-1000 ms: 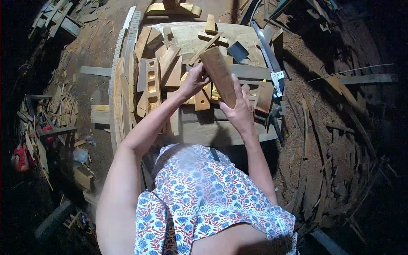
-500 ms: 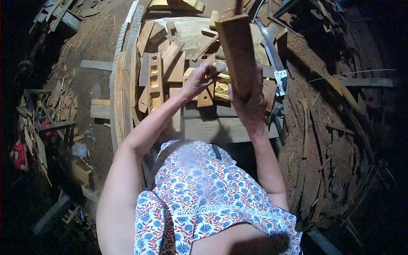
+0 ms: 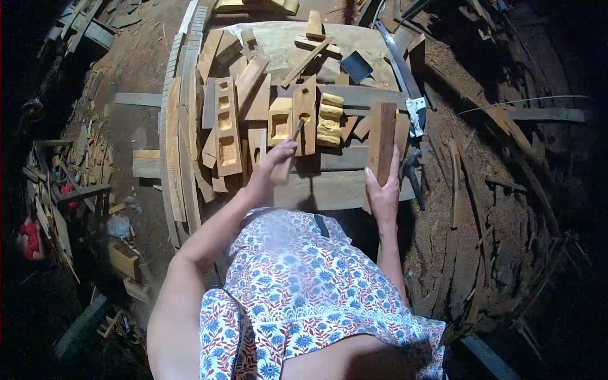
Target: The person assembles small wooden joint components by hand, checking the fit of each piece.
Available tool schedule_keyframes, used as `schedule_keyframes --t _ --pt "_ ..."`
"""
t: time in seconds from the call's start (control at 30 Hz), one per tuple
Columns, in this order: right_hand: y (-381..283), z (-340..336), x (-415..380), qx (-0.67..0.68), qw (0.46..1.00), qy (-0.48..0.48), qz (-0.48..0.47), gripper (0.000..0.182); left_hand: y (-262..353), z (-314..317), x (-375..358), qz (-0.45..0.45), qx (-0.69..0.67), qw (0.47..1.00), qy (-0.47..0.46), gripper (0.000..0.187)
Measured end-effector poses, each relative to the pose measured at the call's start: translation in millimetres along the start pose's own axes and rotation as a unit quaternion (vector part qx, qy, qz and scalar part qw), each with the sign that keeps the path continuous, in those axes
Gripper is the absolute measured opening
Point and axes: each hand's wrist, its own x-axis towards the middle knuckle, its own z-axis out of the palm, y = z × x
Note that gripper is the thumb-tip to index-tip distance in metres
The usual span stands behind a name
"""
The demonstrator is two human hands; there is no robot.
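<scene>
**Chisel set to a small wooden piece, mallet block held ready**

At centre frame, the left hand point(image 3: 277, 161) closes around a chisel point(image 3: 295, 131), its tip resting on a narrow wooden piece point(image 3: 305, 111), apparently steadied for carving. Right of centre, the right hand point(image 3: 384, 193) grips a wooden block point(image 3: 382, 140) upright by its lower end, likely as a mallet. Carved pieces, among them a slotted board point(image 3: 226, 126), lie side by side on the plank workbench point(image 3: 329, 190). Offcuts and shavings litter the dirt floor point(image 3: 481, 209); the surroundings are dark.
</scene>
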Motion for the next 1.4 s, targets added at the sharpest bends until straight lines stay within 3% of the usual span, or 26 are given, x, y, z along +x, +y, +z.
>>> schedule_keyframes --t 0.03,0.07,0.1,0.13,0.2,0.3,0.4,0.47,0.53,0.63,0.7,0.77,0.83,0.9,0.93,0.97,1.0,1.07,1.13,1.2,1.23,1.27,1.3,1.33,1.4 --pt "-4 -4 -5 0.031 0.997 -0.018 0.062 0.074 17 -1 14 -0.154 -0.056 0.986 0.02 0.023" --pt "1 -5 -9 0.027 0.998 -0.019 0.062 0.074 27 -1 30 -0.304 -0.11 0.946 0.04 0.023" --pt "11 -3 -13 0.028 0.999 -0.003 0.04 0.076 18 -3 37 -0.185 -0.265 0.941 0.096 0.031" --pt "20 -2 -17 0.03 0.999 0.013 0.019 0.079 13 -5 39 -0.097 -0.342 0.924 0.14 0.026" --pt "27 -2 -24 0.049 0.998 0.021 0.027 0.079 27 -15 55 -0.044 -0.096 0.982 0.158 0.029" --pt "26 -3 -29 0.065 0.996 0.033 0.059 0.079 33 -16 60 -0.098 -0.196 0.965 0.143 0.034" --pt "28 -1 -30 0.068 0.996 0.034 0.041 0.079 29 -10 56 -0.085 -0.158 0.976 0.127 0.031" --pt "26 -1 -32 0.064 0.997 0.023 0.041 0.08 25 -6 53 -0.103 -0.231 0.96 0.123 0.031" --pt "29 0 -33 0.042 0.998 0.025 0.03 0.08 20 -5 48 -0.069 -0.027 0.993 0.096 0.031" --pt "19 0 -31 0.041 0.999 0.016 0.032 0.08 27 -4 50 -0.051 0.062 0.994 0.075 0.032" --pt "10 -1 -29 0.06 0.997 0.007 0.044 0.08 35 -3 50 -0.073 0.074 0.993 0.063 0.032" --pt "5 0 -28 0.007 0.999 0.033 -0.032 0.081 36 2 50 -0.095 0.086 0.99 0.05 0.033" --pt "-8 1 -28 0.006 0.999 0.032 -0.022 0.081 31 9 51 -0.019 0.129 0.989 0.075 0.032" --pt "-24 1 -31 0.036 0.999 -0.007 0.01 0.079 31 15 54 -0.014 0.149 0.986 0.072 0.032" --pt "-30 8 -30 0.009 0.995 0.031 -0.097 0.076 31 17 54 -0.01 0.168 0.983 0.07 0.031" --pt "-38 13 -31 0.041 0.996 0.006 -0.079 0.077 32 18 55 -0.067 0.138 0.988 0.035 0.05" --pt "-45 18 -33 0.074 0.995 -0.019 -0.062 0.078 34 18 55 -0.067 0.139 0.987 0.037 0.05" --pt "-21 47 -29 -0.058 0.991 -0.055 -0.105 0.079 43 18 57 -0.072 0.104 0.992 0.027 0.048" --pt "-12 49 -27 -0.071 0.987 -0.078 -0.123 0.081 45 18 57 -0.084 0.08 0.993 0.022 0.044" --pt "-26 42 -30 -0.078 0.981 -0.036 -0.175 0.083 41 17 55 -0.088 0.067 0.994 0.016 0.041" --pt "-23 44 -33 -0.019 0.979 -0.002 -0.204 0.085 40 17 56 -0.09 0.069 0.993 0.019 0.041" --pt "-32 37 -40 -0.049 0.99 -0.04 -0.122 0.081 40 19 57 -0.005 0.111 0.993 0.043 0.04" --pt "-25 39 -37 -0.087 0.98 -0.039 -0.176 0.082 40 19 59 0.082 0.151 0.983 0.067 0.039" --pt "-14 42 -33 -0.126 0.965 -0.037 -0.229 0.083 39 20 58 0.082 0.152 0.983 0.068 0.039" --pt "-5 52 -25 -0.174 0.962 -0.076 -0.198 0.096 36 25 53 -0.073 0.015 0.997 0.021 0.038"
